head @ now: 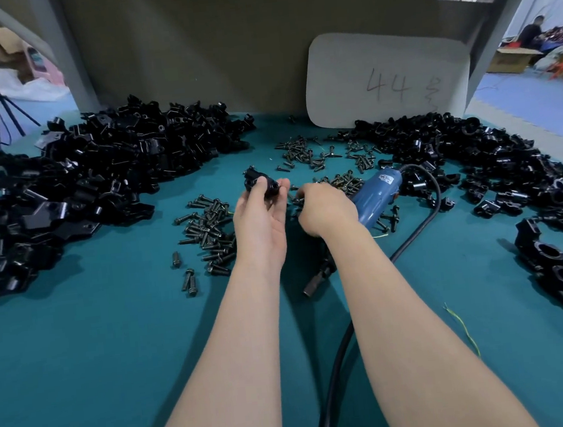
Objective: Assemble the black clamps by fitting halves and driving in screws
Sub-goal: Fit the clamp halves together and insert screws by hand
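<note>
Left hand (259,215): up off the worktop (97,351), palm turned towards the right, its grip clenched round one black clamp (259,182), thumb across the front and fingertips showing past the far side.
Clamp: held at centre, above the green surface and between the two screw patches; a screw head pokes up from its top left corner, and a round hole faces us on the right end.
Right hand (326,209): just beside the left, knuckles up, fingers curled down into the loose screws (211,230). The fingertips are hidden, so I cannot tell whether that grip has anything in it.
Screws: scattered in patches, one left of the hands and more beyond and to the right.
Electric screwdriver (376,194): blue body lying on the worktop behind the right wrist, its dark bit end (315,280) showing between the forearms.
Cable (334,380): black, looping from the tool's back end round to the bottom edge.
Clamp halves (81,184): big black heap at the left.
Right-hand heap (474,160): more black clamp parts, curving round to the near right.
Card (387,79): pale, propped at the back, "44" handwritten on it.
</note>
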